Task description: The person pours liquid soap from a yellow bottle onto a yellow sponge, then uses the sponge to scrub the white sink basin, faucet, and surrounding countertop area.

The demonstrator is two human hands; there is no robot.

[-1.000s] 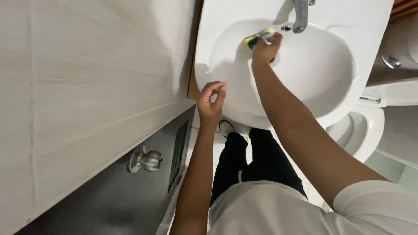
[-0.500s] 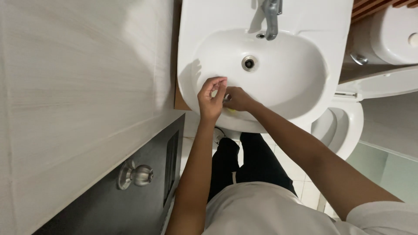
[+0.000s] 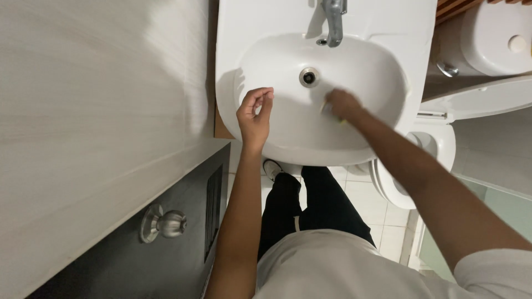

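Observation:
A white washbasin (image 3: 277, 22) fills the top of the view, with a chrome tap (image 3: 334, 19) at its back and a round drain (image 3: 309, 77) in the bowl. My right hand (image 3: 341, 104) presses down inside the bowl to the right of the drain, closed on a yellow-green sponge (image 3: 342, 119) that is mostly hidden under the fingers. My left hand (image 3: 255, 113) hovers over the bowl's left side with its fingers curled against the thumb and nothing visible in it.
A white toilet (image 3: 487, 50) stands right of the basin, its bowl (image 3: 413, 182) below my right arm. A dark door with a round metal knob (image 3: 162, 223) is at lower left beside a pale wall (image 3: 94, 111). My legs stand on light floor tiles (image 3: 382, 221).
My right hand left the spot by the tap, swept to the bowl's front near my left hand, then moved to the right of the drain. My left hand stayed curled over the left side.

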